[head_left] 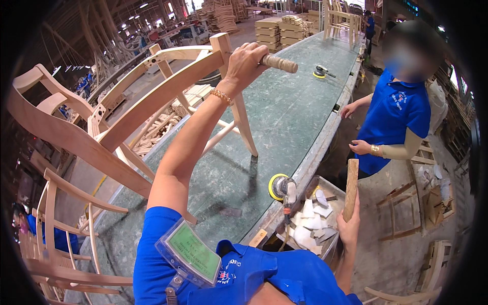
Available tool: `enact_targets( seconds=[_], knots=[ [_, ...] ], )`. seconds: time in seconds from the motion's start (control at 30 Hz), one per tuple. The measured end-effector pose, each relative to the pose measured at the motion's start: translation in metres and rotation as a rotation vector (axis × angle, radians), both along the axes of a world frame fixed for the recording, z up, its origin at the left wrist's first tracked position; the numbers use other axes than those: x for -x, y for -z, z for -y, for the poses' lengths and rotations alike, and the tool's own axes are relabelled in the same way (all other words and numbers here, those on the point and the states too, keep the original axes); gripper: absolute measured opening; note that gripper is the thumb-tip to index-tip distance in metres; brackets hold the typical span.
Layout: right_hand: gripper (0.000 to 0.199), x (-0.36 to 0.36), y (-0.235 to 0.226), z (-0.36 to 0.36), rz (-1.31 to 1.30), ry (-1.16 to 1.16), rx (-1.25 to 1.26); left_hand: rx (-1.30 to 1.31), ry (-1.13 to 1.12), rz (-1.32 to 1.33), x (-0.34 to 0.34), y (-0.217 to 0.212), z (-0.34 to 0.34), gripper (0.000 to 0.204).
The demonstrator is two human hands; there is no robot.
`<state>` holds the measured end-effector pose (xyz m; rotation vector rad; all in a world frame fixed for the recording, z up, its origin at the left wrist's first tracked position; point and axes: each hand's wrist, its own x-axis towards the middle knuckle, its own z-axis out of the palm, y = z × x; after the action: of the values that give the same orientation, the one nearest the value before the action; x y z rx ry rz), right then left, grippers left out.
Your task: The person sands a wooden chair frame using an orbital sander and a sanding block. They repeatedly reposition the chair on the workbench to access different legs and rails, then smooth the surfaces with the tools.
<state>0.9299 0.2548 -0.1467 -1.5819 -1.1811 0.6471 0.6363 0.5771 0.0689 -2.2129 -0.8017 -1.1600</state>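
A pale wooden chair frame point(168, 86) stands tilted on the green-topped workbench point(284, 117). Beside the top of its nearest leg, my left hand point(246, 62) is closed round a short tan roll point(281, 63) with a ridged, spiral-wrapped look; its far end juts out to the right. I cannot tell whether that hand also touches the leg. Low on the right, past the bench edge, my right hand point(349, 227) grips a flat wooden stick point(352, 185), held upright. Left of this stick, a round sander point(282, 188) with a yellow-rimmed pad rests at the bench edge.
A box point(333, 249) of white sandpaper scraps sits against the bench's right side. A co-worker in a blue shirt point(399, 112) stands across from it. Farther along lie another sander point(320, 71) and a chair point(341, 23). More chair frames point(61, 203) crowd the left.
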Motion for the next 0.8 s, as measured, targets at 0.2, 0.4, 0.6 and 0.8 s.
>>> enact_targets(
  seconds=[0.2,0.4,0.6,0.8],
  knots=[
    [0.079,-0.002,-0.005,-0.002,0.07,0.011,-0.013,-0.03,-0.042,0.099,-0.005,-0.009,0.0,0.024],
    [0.078,0.004,-0.018,-0.01,0.017,-0.047,0.011,0.014,-0.044,0.081,-0.005,-0.012,0.0,0.024],
    [0.077,0.01,-0.044,-0.037,0.224,-0.103,-0.194,0.069,-0.049,0.144,-0.009,-0.019,-0.002,0.021],
    [0.047,0.023,-0.159,-0.132,-0.345,0.061,-0.831,0.187,-0.165,0.288,0.002,-0.031,-0.003,0.025]
  ],
)
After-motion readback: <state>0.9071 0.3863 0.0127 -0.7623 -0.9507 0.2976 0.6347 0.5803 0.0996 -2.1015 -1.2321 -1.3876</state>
